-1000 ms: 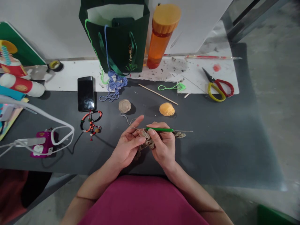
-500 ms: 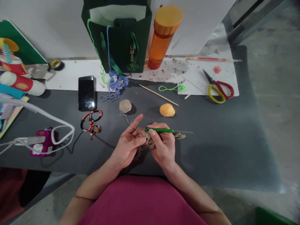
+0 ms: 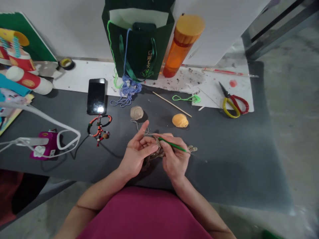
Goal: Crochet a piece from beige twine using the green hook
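- Right hand (image 3: 175,161) pinching the green-handled crochet hook (image 3: 171,144) between thumb and fingers, tip out of sight in the work!
- Left hand (image 3: 136,154) fanned, forefinger up; its grip is hidden.
- Tan crocheted piece (image 3: 158,152) low centre, between both hands, a lacy stretch already worked.
- Thread (image 3: 139,127) runs up to the beige yarn ball (image 3: 137,113), plenty left.

Just below your grip you're in a magenta top (image 3: 144,215), your forearms (image 3: 196,207) bare down to your hands (image 3: 137,154); the thin line across your left forearm (image 3: 83,207) is perhaps a skin crease.
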Tool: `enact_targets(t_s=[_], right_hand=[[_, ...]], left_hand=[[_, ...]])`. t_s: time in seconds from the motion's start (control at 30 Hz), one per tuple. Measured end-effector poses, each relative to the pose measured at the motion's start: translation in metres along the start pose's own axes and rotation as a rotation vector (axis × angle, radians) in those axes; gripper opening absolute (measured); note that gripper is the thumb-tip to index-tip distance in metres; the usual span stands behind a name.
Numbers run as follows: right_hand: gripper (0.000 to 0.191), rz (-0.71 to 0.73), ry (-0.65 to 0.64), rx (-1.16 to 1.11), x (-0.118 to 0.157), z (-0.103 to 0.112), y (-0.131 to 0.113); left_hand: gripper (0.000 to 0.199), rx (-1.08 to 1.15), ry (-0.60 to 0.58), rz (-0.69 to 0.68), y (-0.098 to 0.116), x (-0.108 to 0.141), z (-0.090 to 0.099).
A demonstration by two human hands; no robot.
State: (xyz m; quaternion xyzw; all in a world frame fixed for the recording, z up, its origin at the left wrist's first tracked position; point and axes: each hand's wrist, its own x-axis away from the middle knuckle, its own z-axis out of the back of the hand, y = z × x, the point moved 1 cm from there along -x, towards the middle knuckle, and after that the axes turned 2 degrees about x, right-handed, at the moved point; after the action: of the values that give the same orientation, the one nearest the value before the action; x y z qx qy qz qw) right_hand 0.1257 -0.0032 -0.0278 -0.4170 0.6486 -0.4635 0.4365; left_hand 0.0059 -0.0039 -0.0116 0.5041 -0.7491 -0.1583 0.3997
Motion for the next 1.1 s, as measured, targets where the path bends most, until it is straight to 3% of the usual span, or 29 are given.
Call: enact_targets(t_s=[0.07,0.13,0.27,0.4,0.57,0.73,0.9,1.1], right_hand=[[0.003,-0.158,-0.022,-0.156,-0.002,0.000,0.003],[0.013,-0.276,-0.059,-0.236,-0.004,0.001,0.005],[0.016,-0.320,-0.117,-0.232,-0.009,0.007,0.005],[0.014,-0.210,-0.142,-0.174,-0.013,0.011,0.001],[0.006,0.029,-0.207,-0.013,-0.014,0.018,-0.007],[0.013,0.249,-0.228,0.106,-0.013,0.022,-0.012],[0.007,0.061,-0.205,-0.086,-0.015,0.017,-0.010],[0.006,-0.192,-0.247,-0.310,-0.014,0.007,-0.007]], left_hand=[[0.075,0.056,-0.021,0.073,0.002,-0.001,0.000],[0.070,0.089,-0.033,0.112,0.003,-0.002,0.001],[0.061,0.126,-0.044,0.088,0.007,-0.003,0.003],[0.055,0.116,-0.033,0.037,0.010,-0.003,0.004],[0.054,0.084,-0.043,-0.004,0.009,-0.004,0.004],[0.050,0.048,-0.038,-0.060,0.008,-0.006,0.006],[0.062,0.030,-0.066,-0.027,0.011,-0.004,0.006],[0.099,0.073,-0.112,0.092,0.012,-0.001,0.005]])
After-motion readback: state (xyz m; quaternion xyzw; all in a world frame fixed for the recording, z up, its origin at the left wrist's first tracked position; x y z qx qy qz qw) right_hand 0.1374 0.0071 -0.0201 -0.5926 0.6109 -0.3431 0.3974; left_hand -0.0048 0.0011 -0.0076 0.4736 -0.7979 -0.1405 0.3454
